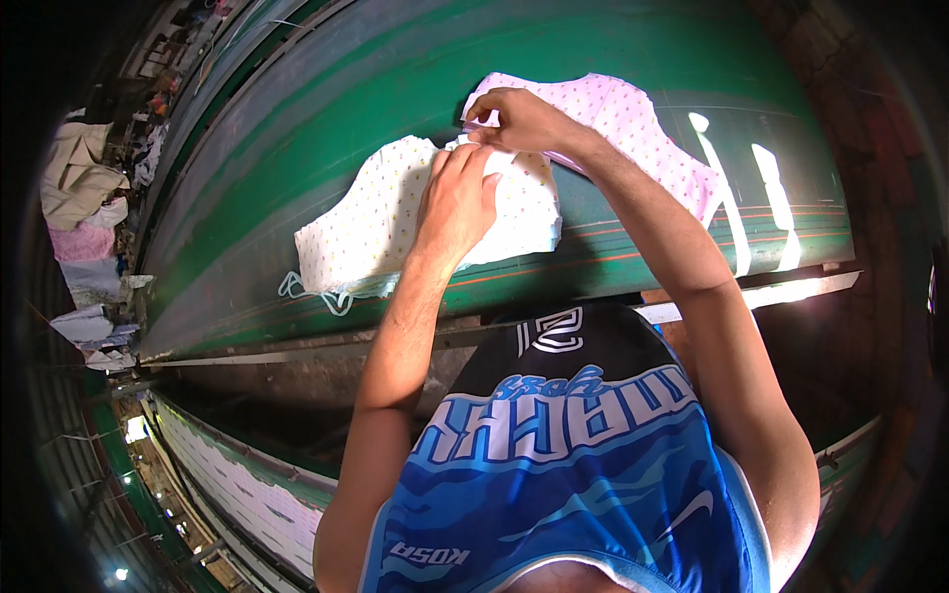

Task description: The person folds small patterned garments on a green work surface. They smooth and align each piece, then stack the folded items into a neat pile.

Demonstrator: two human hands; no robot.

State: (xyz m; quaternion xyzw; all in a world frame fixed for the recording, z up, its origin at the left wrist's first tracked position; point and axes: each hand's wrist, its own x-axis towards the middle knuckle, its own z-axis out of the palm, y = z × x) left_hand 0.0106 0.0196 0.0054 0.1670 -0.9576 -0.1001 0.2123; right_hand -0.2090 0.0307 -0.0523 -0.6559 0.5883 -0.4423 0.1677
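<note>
A stack of cream fabric pieces (361, 212) with small dots, cut to a curved garment shape, lies on the green table. My left hand (460, 198) rests flat on it, fingers extended toward its notched far edge. Beyond and to the right lies a stack of pink dotted fabric pieces (633, 124) of similar shape. My right hand (524, 121) is bent over where the stacks meet, its fingers pinched at a fabric edge. Which layer they hold is partly hidden. Light blue strips (336, 301) hang out from under the cream stack's near left corner.
The long green table (692, 49) has worn grey streaks and a near edge just in front of my body. Bright sunlight patches (776, 198) fall at its right. Piled cloths (84, 188) lie at the far left. Another long surface (237, 494) runs at lower left.
</note>
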